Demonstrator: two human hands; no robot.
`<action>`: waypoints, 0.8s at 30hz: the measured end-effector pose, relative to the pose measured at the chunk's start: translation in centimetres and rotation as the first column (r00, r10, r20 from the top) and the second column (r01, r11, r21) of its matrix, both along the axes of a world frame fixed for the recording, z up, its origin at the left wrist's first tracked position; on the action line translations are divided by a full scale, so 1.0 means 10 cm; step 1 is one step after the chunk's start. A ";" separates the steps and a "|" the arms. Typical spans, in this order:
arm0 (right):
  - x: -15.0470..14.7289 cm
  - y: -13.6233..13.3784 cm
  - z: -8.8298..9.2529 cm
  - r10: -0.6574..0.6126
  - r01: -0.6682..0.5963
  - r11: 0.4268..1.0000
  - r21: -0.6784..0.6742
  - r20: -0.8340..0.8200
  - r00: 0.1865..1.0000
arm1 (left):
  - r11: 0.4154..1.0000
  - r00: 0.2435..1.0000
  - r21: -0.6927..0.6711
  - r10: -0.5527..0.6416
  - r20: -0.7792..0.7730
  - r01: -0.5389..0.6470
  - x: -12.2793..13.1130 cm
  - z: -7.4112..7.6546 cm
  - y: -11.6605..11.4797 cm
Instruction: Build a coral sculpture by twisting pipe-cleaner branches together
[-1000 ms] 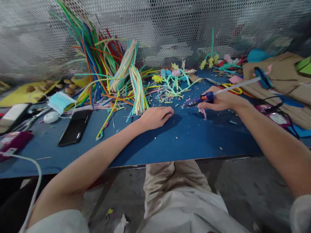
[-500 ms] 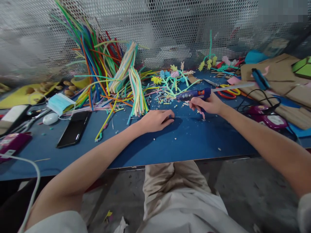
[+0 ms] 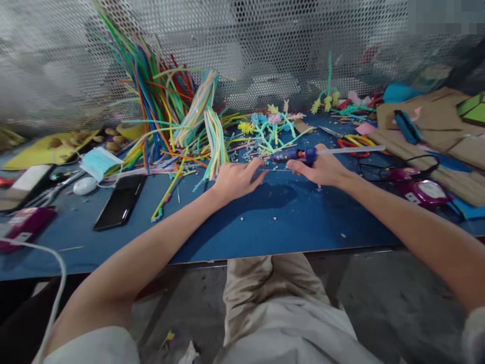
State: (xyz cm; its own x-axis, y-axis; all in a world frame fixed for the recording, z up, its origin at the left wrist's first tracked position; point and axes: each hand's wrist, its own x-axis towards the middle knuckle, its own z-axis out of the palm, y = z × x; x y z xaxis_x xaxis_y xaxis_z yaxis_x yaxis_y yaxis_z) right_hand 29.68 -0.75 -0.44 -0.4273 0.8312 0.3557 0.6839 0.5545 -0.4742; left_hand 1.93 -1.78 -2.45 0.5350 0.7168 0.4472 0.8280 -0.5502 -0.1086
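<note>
My right hand is closed round a dark blue glue gun, whose nozzle points left; a long clear glue stick sticks out of its back. My left hand hovers over the blue table, thumb and forefinger a little apart at the end of a thin, pale wire-like piece that runs toward my right hand. Whether the fingertips grip this piece is too small to tell. Behind the gun stand pipe-cleaner flowers in yellow, blue and pink.
Bundled pipe cleaners lie behind my left hand. Further left are a black phone, a blue mask and a white mouse. Scissors with red handles, brown cardboard and a purple device with a black cable lie right.
My left hand has lifted off the table, moving slightly left and away from me. The right hand has brought the glue gun a little to the left and lower.
</note>
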 end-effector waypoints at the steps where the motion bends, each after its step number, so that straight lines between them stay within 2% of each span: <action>1: -0.02 -0.01 0.00 0.012 -0.012 1.000 -0.017 -0.009 1.000 | 1.000 1.000 0.011 0.004 0.009 -0.004 -0.01 0.01 0.00; 8: -0.04 -0.02 -0.02 0.013 -0.012 1.000 -0.017 0.084 0.996 | 0.998 0.998 0.026 0.049 0.050 -0.051 -0.02 -0.01 0.04; 16: -0.04 -0.01 -0.04 0.038 -0.037 0.999 -0.004 0.049 0.998 | 0.998 0.997 -0.027 0.057 0.044 -0.056 -0.05 -0.01 0.06; 24: -0.03 0.02 -0.06 0.044 -0.050 0.996 0.075 0.089 0.995 | 0.998 0.999 -0.048 0.042 0.016 -0.041 -0.05 0.02 0.03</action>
